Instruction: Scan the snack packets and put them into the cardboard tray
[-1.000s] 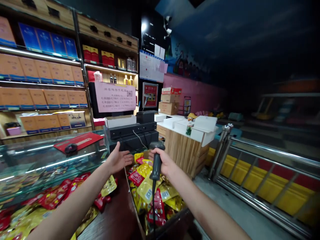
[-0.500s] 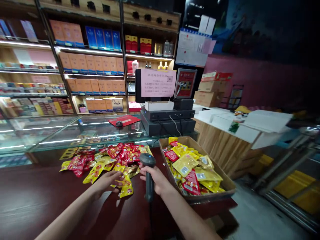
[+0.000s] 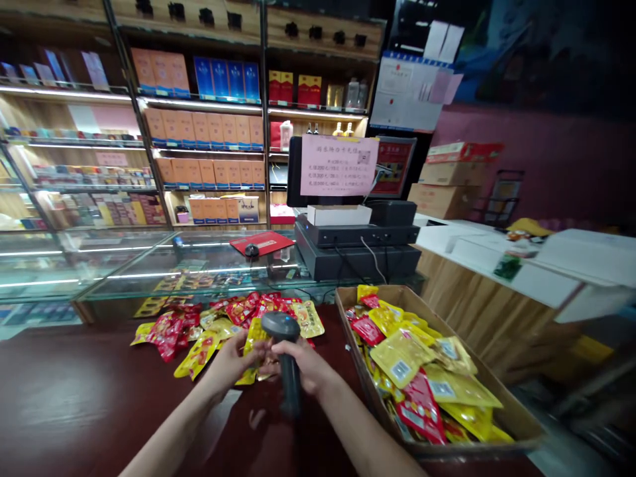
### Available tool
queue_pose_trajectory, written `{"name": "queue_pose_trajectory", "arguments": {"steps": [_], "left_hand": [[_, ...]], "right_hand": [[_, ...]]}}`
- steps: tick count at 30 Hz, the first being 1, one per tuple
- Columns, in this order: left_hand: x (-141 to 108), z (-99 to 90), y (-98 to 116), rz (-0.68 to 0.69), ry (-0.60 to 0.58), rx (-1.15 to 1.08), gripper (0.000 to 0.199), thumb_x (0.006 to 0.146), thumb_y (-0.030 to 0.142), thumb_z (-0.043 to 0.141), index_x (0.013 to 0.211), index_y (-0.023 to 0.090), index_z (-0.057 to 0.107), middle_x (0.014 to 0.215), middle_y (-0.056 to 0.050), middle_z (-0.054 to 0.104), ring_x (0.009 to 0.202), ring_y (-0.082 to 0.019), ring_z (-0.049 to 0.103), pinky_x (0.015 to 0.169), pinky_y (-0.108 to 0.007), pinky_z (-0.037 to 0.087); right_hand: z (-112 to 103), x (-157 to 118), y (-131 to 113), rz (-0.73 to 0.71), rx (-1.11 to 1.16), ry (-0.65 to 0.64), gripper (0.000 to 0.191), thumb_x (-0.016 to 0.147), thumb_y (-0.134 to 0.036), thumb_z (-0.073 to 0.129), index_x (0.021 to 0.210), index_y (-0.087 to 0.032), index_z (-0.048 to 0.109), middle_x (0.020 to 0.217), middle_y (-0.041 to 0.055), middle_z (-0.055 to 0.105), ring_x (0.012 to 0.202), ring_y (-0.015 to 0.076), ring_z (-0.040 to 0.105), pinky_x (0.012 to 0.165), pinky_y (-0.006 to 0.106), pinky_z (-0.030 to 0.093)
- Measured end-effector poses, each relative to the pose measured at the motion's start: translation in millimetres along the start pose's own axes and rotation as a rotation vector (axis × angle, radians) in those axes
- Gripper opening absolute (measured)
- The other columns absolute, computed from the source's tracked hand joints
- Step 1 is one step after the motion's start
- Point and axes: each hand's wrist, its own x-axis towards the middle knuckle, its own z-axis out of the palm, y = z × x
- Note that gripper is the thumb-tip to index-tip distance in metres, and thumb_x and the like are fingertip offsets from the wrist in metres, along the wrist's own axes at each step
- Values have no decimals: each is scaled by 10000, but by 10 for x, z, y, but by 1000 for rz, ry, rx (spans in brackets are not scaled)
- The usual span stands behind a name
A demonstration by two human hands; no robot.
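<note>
My right hand (image 3: 308, 366) is wrapped round the handle of a dark barcode scanner (image 3: 281, 326), its head tilted over the snack packets. Close on its left, my left hand (image 3: 229, 366) pinches a yellow snack packet (image 3: 255, 332), raised in front of the scanner. The scanner and my fingers cover part of that packet. Beyond both hands lies a loose pile of red snack packets (image 3: 169, 333) and yellow ones on the dark red counter (image 3: 59, 377). A pale yellow packet (image 3: 308, 319) lies at the pile's right end.
An open cardboard box (image 3: 517, 424) full of yellow and red packets stands to the right. Behind the pile is a glass display case (image 3: 209, 265) with a red mat (image 3: 265, 243) and a mouse on it. A monitor with a pink notice (image 3: 338, 165) stands above a black cash drawer (image 3: 358, 260).
My left hand has moved right and taken hold of a yellow packet, lifting it toward the scanner. The scanner has shifted slightly left, and the camera view has turned left.
</note>
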Motion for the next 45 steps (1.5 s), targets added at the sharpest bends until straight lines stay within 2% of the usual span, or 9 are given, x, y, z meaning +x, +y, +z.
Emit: {"name": "queue_pose_trajectory", "arguments": {"steps": [4,8,12,15,19,23,27,31,45], "left_hand": [[409,55,16,-12,-54,-235,404,647,308,766,1007,181,635,990,-70,687,931,-203,629,829,-299,461],[745,135,-6,8,21,-418,462,609,258,789,1025,182,602,990,-62,689,929,-191,637,844,-293,452],[906,41,7,55,124,-477,460,585,236,800,994,180,598,983,-48,695,910,-169,644,818,-261,465],[928,-93,51,-12,281,-466,459,551,238,818,956,167,613,963,-50,699,773,-125,650,638,-186,472],[922,-226,120,-113,367,-396,422,585,309,803,942,163,631,847,-29,702,493,-50,551,412,-143,364],[928,-334,155,-120,420,-410,437,579,330,812,940,159,634,814,-32,701,536,-88,597,453,-179,442],[924,-514,165,-114,439,-434,461,572,319,823,961,148,642,797,-26,689,517,-73,583,466,-179,456],[899,-678,190,-74,500,-426,468,568,322,825,966,148,649,773,-5,673,471,-37,537,457,-165,441],[977,-588,-17,-101,465,-389,511,543,353,828,971,128,661,767,-45,699,519,-94,585,478,-187,436]], "right_hand": [[-41,227,-367,-127,-152,130,234,587,-269,714,732,-142,580,872,88,696,788,232,679,602,317,551],[-151,375,-570,-189,-200,227,232,629,-306,684,755,-143,577,708,43,668,557,167,644,432,250,506],[-112,390,-637,-114,-261,176,215,669,-337,625,716,-137,560,506,0,591,357,113,528,350,218,437],[3,382,-654,-68,-389,109,192,667,-323,622,683,-147,547,476,-6,573,382,129,547,369,230,453],[141,431,-597,-11,-545,-25,100,680,-256,582,655,-167,547,460,-4,572,376,126,531,369,219,416],[215,545,-429,-14,-657,-20,43,677,-225,566,694,-189,550,405,-35,517,319,110,453,360,230,379],[244,647,-228,-88,-677,7,193,668,-202,571,861,-206,564,440,-56,516,360,131,485,397,251,406],[262,709,-69,-107,-639,-29,105,676,-210,574,776,-200,547,449,-55,499,356,108,463,386,229,390],[358,722,52,35,-556,-21,57,636,-167,520,637,-220,499,349,-67,471,290,109,404,367,249,368]]}}
